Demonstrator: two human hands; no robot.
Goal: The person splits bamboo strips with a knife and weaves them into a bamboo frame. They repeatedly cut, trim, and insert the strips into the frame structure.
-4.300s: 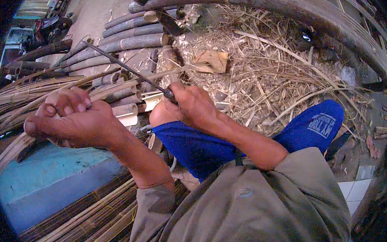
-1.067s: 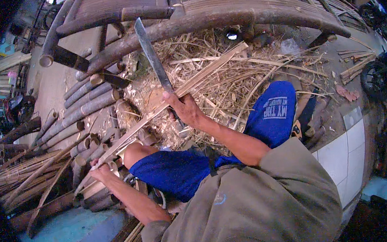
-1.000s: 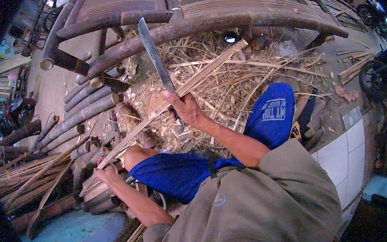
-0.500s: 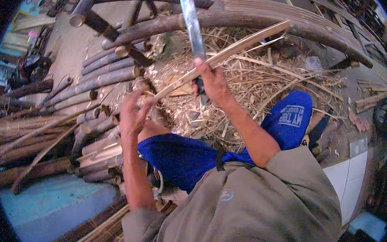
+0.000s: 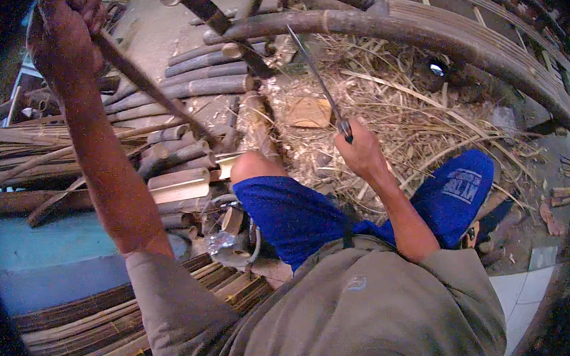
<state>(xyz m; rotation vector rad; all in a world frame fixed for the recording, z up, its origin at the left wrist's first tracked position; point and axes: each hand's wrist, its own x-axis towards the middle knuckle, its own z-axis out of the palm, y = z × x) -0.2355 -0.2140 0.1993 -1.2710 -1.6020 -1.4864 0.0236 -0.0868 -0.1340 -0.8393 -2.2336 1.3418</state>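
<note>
In my right hand (image 5: 361,146) is a long-bladed knife (image 5: 318,76), a machete by its look, gripped by its dark handle. Its narrow blade points up and away over the shavings. My left hand (image 5: 67,36), raised at the far upper left, is closed around the upper end of a brown bamboo strip (image 5: 147,88). That strip slants down to the right past the stacked bamboo poles and is slightly blurred. Below the blade lies a pale wooden block (image 5: 310,112) among the shavings.
Heaped shavings (image 5: 400,109) cover the floor before me. A bamboo frame (image 5: 380,23) spans the far side. Cut bamboo poles (image 5: 207,87) lie stacked at left, above a blue surface (image 5: 57,256) and bundled slats (image 5: 103,333). A foot (image 5: 551,219) shows at right.
My left hand has swung up and to the left with the bamboo strip. My right hand has let go of the strip, keeps the machete, and sits lower and further right.
</note>
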